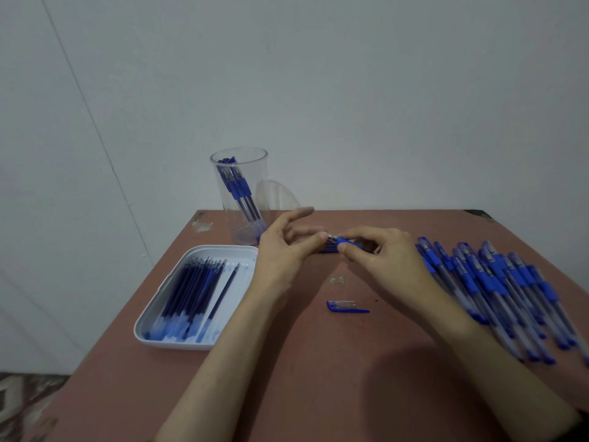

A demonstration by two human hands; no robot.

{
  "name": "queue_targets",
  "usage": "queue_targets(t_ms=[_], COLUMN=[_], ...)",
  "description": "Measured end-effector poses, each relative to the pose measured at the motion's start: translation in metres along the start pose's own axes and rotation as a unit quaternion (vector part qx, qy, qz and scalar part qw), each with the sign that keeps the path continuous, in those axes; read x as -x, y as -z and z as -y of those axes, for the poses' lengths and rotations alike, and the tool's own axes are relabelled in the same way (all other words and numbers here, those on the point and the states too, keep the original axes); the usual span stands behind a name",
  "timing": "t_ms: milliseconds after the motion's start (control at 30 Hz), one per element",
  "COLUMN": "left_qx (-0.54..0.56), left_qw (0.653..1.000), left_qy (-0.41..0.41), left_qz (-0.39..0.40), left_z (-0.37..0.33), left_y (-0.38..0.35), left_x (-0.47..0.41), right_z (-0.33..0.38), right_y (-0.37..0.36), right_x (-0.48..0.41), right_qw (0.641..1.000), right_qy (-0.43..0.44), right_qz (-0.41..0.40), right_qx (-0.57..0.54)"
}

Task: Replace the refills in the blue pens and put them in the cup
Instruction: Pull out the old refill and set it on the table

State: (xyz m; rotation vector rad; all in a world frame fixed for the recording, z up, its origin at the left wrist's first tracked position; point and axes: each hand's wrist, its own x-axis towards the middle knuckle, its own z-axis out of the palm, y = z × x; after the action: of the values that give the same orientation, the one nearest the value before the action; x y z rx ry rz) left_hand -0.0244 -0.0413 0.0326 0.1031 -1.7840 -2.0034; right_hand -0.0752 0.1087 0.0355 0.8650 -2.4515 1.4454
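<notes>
— Where's the pen [345,242]?
— Right of the tray [172,344], held over the table [318,393] by both hands.
— Fingers?
— Left hand [283,256] pinches its tip end with thumb and one finger, the rest spread. Right hand [392,266] pinches the blue grip, fingers curled close together.
— And the cup [242,199]?
— Behind the tray, upright, pens [237,186] inside. Refills [191,291] lie in the tray. A cap [345,307] lies right of it, and the pile [503,288] of unsorted ones farther right.

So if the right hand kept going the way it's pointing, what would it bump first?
Probably the left hand, pinching the other end of the same pen the right hand holds.
</notes>
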Motion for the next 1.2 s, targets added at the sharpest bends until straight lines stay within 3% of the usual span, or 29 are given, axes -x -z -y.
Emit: queue_targets(t_ms=[133, 333, 467, 800, 1033, 1200], left_qx=[0.067, 0.112, 0.175, 0.081, 0.107, 0.095], left_qw=[0.998, 0.994, 0.984, 0.996, 0.993, 0.995], left_qy=[0.004, 0.001, 0.006, 0.002, -0.004, -0.001], left_qz=[-0.001, -0.009, 0.030, 0.024, 0.053, 0.024], left_z=[-0.002, -0.004, -0.008, -0.003, -0.004, -0.002], left_y=[-0.001, -0.004, -0.006, -0.002, -0.008, -0.005], left_x=[0.000, 0.001, 0.004, 0.001, 0.003, 0.001], right_z=[0.004, 0.008, 0.010, 0.012, 0.012, 0.010], right_y=[-0.003, -0.001, -0.001, 0.000, -0.002, 0.000], right_x=[0.000, 0.000, 0.000, 0.000, 0.002, 0.000], right_qw=[0.992, 0.984, 0.968, 0.954, 0.964, 0.962], right_qy=[-0.049, -0.062, -0.099, -0.098, -0.090, -0.084], right_qz=[0.033, 0.049, 0.074, 0.062, 0.080, 0.064], right_qx=[-0.108, -0.159, -0.218, -0.276, -0.237, -0.252])
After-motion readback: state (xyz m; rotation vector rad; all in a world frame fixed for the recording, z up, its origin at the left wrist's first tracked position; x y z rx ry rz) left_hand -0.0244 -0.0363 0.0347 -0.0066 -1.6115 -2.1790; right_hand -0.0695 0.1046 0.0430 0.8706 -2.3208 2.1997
